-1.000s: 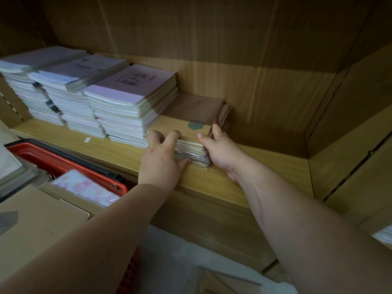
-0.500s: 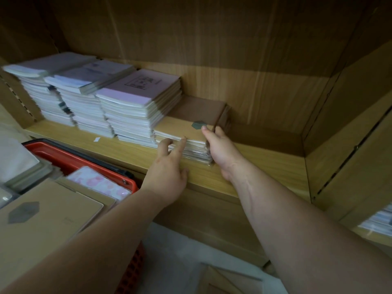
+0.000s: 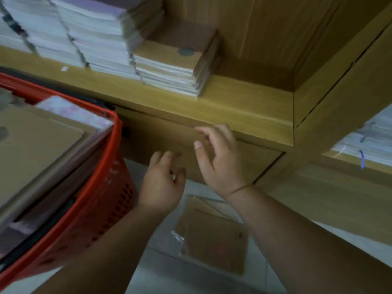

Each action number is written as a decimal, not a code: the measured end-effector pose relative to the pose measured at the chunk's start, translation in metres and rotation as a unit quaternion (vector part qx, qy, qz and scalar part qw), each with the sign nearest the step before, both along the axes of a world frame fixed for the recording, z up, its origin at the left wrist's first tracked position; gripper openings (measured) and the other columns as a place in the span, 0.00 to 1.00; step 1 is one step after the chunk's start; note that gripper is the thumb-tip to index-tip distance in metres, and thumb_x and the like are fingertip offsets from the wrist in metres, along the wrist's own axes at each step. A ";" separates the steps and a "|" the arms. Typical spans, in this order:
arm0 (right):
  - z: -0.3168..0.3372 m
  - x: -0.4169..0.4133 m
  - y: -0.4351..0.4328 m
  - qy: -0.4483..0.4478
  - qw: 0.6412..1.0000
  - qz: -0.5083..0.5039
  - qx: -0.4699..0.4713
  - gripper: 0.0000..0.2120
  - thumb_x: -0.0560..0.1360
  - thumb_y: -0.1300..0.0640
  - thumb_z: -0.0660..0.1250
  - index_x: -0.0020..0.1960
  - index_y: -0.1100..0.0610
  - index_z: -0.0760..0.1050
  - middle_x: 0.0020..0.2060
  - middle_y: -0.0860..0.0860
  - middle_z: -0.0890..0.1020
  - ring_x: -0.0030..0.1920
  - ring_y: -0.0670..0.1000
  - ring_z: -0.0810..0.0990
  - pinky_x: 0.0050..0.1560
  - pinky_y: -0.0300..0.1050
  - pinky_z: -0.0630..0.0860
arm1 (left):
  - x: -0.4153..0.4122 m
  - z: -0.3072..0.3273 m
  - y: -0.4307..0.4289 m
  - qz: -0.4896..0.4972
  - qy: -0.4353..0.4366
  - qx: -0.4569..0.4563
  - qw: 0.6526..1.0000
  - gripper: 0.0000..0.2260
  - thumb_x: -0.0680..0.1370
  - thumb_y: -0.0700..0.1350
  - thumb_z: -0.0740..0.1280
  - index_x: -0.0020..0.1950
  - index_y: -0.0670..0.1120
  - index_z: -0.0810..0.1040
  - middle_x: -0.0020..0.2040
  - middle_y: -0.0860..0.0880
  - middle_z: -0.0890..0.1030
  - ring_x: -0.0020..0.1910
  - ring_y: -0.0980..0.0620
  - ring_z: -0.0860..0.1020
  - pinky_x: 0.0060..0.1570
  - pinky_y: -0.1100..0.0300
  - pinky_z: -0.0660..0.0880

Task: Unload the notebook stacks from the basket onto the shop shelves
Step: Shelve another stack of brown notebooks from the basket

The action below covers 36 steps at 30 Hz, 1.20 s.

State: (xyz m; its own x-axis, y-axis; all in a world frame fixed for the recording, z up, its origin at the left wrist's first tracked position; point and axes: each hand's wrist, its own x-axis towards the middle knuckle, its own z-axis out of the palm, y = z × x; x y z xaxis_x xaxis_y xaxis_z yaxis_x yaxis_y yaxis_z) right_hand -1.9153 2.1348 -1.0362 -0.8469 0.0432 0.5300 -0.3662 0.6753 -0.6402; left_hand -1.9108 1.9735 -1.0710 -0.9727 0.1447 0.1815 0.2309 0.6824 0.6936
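red basket (image 3: 99, 200) at 9 o'clock, loaded with notebooks (image 3: 38, 149); left hand (image 3: 163, 183), released and empty, at centre; kraft notebook stack (image 3: 167, 68) on shelf (image 3: 244, 107) at 12 o'clock; right hand (image 3: 220, 160), released, fingers loose, beneath shelf edge.

Wooden shelf (image 3: 244, 102) bears notebook stacks (image 3: 165, 68); floor (image 3: 161, 270) bears packet (image 3: 212, 236)
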 end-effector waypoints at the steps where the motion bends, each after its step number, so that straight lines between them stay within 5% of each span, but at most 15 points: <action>1: -0.019 0.009 0.003 -0.034 0.999 0.009 0.014 0.17 0.80 0.51 0.61 0.62 0.59 0.79 0.54 0.55 0.77 0.53 0.54 0.77 0.53 0.43 0.73 | 0.006 -0.017 0.001 0.001 -0.045 -0.018 0.999 0.20 0.77 0.43 0.71 0.68 0.47 0.75 0.62 0.46 0.73 0.44 0.52 0.78 0.48 0.56 0.75; 5: -0.103 0.039 0.029 -0.229 0.969 0.020 0.093 0.21 0.79 0.47 0.61 0.66 0.58 0.78 0.58 0.57 0.78 0.57 0.59 0.79 0.54 0.47 0.74 | 0.020 -0.074 0.003 -0.027 -0.222 -0.112 0.968 0.30 0.77 0.50 0.72 0.76 0.54 0.65 0.70 0.45 0.68 0.63 0.43 0.75 0.63 0.53 0.73; 10: -0.182 0.057 0.060 -0.467 0.852 0.099 0.214 0.37 0.75 0.43 0.73 0.80 0.42 0.61 0.76 0.52 0.65 0.75 0.56 0.65 0.71 0.47 0.66 | 0.044 -0.129 0.009 -0.004 -0.356 -0.158 0.921 0.36 0.74 0.57 0.72 0.78 0.61 0.58 0.63 0.42 0.68 0.59 0.37 0.76 0.60 0.46 0.77; 14: -0.221 0.055 0.066 -0.519 0.796 0.158 0.269 0.50 0.69 0.37 0.77 0.82 0.38 0.51 0.83 0.52 0.49 0.82 0.57 0.50 0.79 0.52 0.54 | 0.082 -0.165 0.016 -0.091 -0.405 -0.277 0.866 0.45 0.72 0.71 0.66 0.80 0.66 0.42 0.66 0.41 0.70 0.63 0.39 0.74 0.64 0.49 0.73; 20: -0.247 0.049 0.073 -0.540 0.767 0.147 0.314 0.60 0.64 0.34 0.79 0.81 0.34 0.41 0.82 0.58 0.35 0.81 0.64 0.36 0.80 0.61 0.41 | 0.119 -0.207 0.023 -0.034 -0.447 -0.145 0.882 0.49 0.73 0.65 0.70 0.80 0.65 0.37 0.55 0.44 0.82 0.55 0.44 0.81 0.55 0.54 0.76; 26: -0.243 0.050 0.073 -0.510 0.787 0.118 0.326 0.58 0.60 0.29 0.76 0.80 0.32 0.47 0.74 0.55 0.58 0.73 0.60 0.57 0.74 0.55 0.56 | 0.132 -0.220 0.027 0.138 -0.484 0.085 0.860 0.47 0.71 0.47 0.75 0.78 0.69 0.48 0.53 0.44 0.81 0.48 0.44 0.83 0.47 0.48 0.83; 29: -0.242 0.051 0.068 -0.524 0.780 0.077 0.332 0.56 0.61 0.28 0.75 0.79 0.30 0.45 0.69 0.56 0.64 0.68 0.61 0.64 0.69 0.57 0.63 | 0.122 -0.220 0.032 0.163 -0.444 0.152 0.868 0.44 0.72 0.38 0.75 0.80 0.62 0.58 0.58 0.41 0.78 0.46 0.51 0.81 0.37 0.63 0.81; 31: -0.241 0.055 0.067 -0.554 0.776 0.054 0.297 0.55 0.64 0.30 0.76 0.79 0.29 0.43 0.68 0.58 0.64 0.67 0.63 0.66 0.68 0.59 0.66 | 0.109 -0.219 0.030 0.148 -0.421 0.164 0.880 0.42 0.70 0.40 0.76 0.79 0.58 0.61 0.60 0.41 0.77 0.47 0.52 0.80 0.42 0.62 0.80; 33: -0.239 0.064 0.067 -0.578 0.779 0.042 0.240 0.54 0.67 0.34 0.76 0.79 0.29 0.42 0.67 0.58 0.64 0.66 0.63 0.68 0.67 0.59 0.69 | 0.100 -0.218 0.025 0.136 -0.419 0.160 0.883 0.43 0.65 0.46 0.75 0.78 0.60 0.63 0.63 0.43 0.73 0.53 0.47 0.79 0.52 0.51 0.82; 36: -0.234 0.076 0.065 -0.587 0.795 0.043 0.150 0.51 0.70 0.42 0.78 0.79 0.29 0.45 0.60 0.54 0.64 0.62 0.61 0.74 0.65 0.53 0.73 | 0.101 -0.222 0.016 0.115 -0.407 0.152 0.893 0.42 0.60 0.48 0.75 0.74 0.63 0.68 0.62 0.41 0.73 0.53 0.42 0.80 0.47 0.52 0.84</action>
